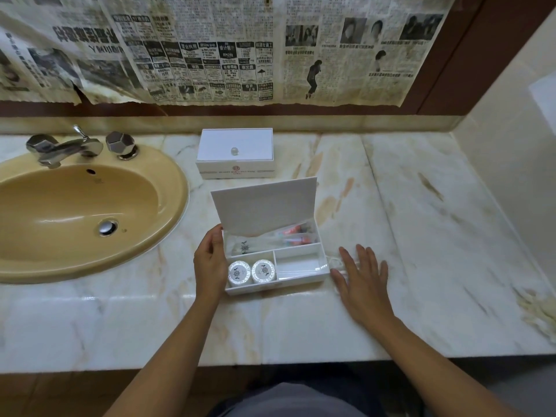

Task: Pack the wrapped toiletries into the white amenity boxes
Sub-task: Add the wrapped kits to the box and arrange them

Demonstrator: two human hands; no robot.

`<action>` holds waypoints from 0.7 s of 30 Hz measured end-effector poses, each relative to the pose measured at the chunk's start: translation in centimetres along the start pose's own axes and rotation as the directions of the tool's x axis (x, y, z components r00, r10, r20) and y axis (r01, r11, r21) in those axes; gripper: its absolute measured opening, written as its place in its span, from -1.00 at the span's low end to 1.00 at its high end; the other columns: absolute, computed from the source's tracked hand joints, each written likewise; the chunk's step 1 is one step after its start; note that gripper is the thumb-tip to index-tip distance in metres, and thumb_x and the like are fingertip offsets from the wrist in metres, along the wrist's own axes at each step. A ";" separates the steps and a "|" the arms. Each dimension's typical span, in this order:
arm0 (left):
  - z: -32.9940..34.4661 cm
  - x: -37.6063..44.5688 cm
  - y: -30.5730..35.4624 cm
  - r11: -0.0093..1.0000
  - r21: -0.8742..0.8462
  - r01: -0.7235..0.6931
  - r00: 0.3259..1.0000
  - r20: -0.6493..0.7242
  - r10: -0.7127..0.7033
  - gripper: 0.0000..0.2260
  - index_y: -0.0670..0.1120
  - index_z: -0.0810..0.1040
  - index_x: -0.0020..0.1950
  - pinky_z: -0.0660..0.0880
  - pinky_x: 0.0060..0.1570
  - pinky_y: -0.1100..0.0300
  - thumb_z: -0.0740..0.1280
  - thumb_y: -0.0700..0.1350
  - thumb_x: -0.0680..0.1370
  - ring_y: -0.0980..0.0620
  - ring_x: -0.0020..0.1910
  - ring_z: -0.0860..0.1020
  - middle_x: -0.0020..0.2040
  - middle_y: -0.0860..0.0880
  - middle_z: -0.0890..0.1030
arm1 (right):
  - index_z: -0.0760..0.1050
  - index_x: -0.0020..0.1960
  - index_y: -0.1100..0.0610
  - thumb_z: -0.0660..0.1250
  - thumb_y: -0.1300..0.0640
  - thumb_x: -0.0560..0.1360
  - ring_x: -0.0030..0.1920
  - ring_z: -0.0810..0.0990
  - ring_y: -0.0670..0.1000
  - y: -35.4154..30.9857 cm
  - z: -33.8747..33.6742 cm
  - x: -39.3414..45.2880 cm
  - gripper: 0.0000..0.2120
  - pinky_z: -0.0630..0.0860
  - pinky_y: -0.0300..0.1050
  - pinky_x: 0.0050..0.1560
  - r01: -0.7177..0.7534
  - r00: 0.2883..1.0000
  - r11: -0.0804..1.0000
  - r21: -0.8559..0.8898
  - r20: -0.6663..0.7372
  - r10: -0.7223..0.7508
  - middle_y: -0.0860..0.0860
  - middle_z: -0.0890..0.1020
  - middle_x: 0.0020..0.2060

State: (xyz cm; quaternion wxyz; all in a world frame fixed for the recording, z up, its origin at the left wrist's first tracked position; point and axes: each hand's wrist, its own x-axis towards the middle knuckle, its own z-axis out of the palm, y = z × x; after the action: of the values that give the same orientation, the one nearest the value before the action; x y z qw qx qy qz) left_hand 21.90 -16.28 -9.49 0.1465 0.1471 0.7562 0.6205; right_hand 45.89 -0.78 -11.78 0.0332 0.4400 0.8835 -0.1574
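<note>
Flat and open-fingered, the right hand (362,282) presses a clear wrapped packet (338,264) just right of the open amenity box (276,284), whose empty front-right compartment (298,264) lies leftward, while the left hand (210,263) steadies its far side.

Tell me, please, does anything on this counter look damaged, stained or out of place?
Yes. The newspaper covering the wall above the sink is yellowed, with a torn lower edge. The marble counter has brownish stains, worst near its right front edge. The open amenity box looks tidy, though its front right compartment seems nearly empty.
</note>
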 end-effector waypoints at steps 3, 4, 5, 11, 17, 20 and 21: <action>0.0 -0.1 0.2 1.000 -0.014 -0.002 1.000 -0.002 0.002 -0.77 0.02 0.57 0.17 0.35 -0.01 0.60 0.13 -0.10 0.68 0.49 0.03 0.49 0.06 0.22 0.60 | 0.05 0.54 -0.11 -0.41 -0.36 0.40 0.54 -0.12 0.08 -0.8 -0.6 1.2 -0.20 -0.20 0.17 0.49 0.009 1.000 1.000 -0.015 0.005 -0.009 0.06 0.02 0.54; 0.0 -0.1 0.3 1.000 -0.016 -0.002 1.000 0.000 0.002 -0.77 0.03 0.57 0.17 0.35 -0.01 0.60 0.14 -0.11 0.68 0.49 0.04 0.49 0.06 0.24 0.60 | 0.07 0.53 -0.10 -0.40 -0.35 0.40 0.54 -0.10 0.07 -1.1 -0.9 1.4 -0.20 -0.19 0.17 0.49 0.009 1.000 1.000 -0.007 0.003 -0.009 0.05 0.04 0.54; 0.0 -0.1 0.4 1.000 -0.020 -0.002 1.000 0.001 0.002 -0.77 0.03 0.57 0.17 0.35 0.00 0.60 0.14 -0.10 0.68 0.49 0.04 0.49 0.06 0.25 0.59 | 0.11 0.53 -0.09 -0.38 -0.34 0.42 0.54 -0.07 0.07 -1.2 -1.2 1.5 -0.22 -0.19 0.17 0.49 0.007 1.000 1.000 0.006 -0.006 -0.007 0.05 0.07 0.53; 0.1 -0.1 0.2 1.000 -0.023 0.015 1.000 -0.009 -0.016 -0.80 0.04 0.56 0.15 0.33 -0.02 0.62 0.15 -0.09 0.68 0.50 0.02 0.49 0.04 0.29 0.57 | 0.59 0.18 0.11 0.05 -0.03 0.52 0.23 0.49 0.20 -1.0 -3.0 2.3 -0.56 0.30 0.19 0.27 0.072 0.968 0.995 0.067 -0.246 -0.054 0.12 0.58 0.15; 0.0 0.1 -0.3 1.000 -0.006 0.013 1.000 -0.006 -0.013 -0.76 -0.03 0.57 0.21 0.33 0.00 0.62 0.15 -0.07 0.67 0.51 0.04 0.47 0.09 0.17 0.60 | 0.60 0.15 0.05 0.25 0.21 0.54 0.18 0.45 0.08 -0.9 -4.1 3.1 -0.75 0.29 -0.06 0.09 0.086 0.992 0.996 -0.003 -0.087 -0.086 -0.01 0.60 0.11; -0.1 0.1 -0.4 1.000 -0.017 0.014 1.000 0.000 -0.014 -0.76 0.00 0.58 0.21 0.37 0.05 0.57 0.15 -0.05 0.67 0.44 0.09 0.50 0.10 0.20 0.61 | 0.62 0.04 0.10 0.28 0.23 0.53 0.08 0.48 0.08 -1.1 -4.3 3.4 -0.82 0.26 -0.08 -0.03 0.079 0.985 0.997 -0.002 -0.151 -0.078 0.00 0.64 0.00; 0.0 0.1 -0.3 1.000 -0.018 0.012 1.000 0.001 -0.012 -0.76 0.01 0.58 0.20 0.38 0.07 0.55 0.15 -0.05 0.67 0.43 0.09 0.50 0.09 0.22 0.61 | 0.62 0.01 0.12 0.29 0.25 0.52 0.05 0.49 0.10 -1.2 -4.4 3.5 -0.84 0.27 -0.07 -0.05 0.084 0.982 0.996 0.005 -0.172 -0.082 0.00 0.64 -0.04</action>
State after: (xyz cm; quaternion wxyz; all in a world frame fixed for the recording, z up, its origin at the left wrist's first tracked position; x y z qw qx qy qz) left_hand 21.76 -16.32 -9.80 0.1520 0.1413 0.7514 0.6264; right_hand 43.20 2.58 -7.98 -0.0524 0.4151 0.8996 -0.1253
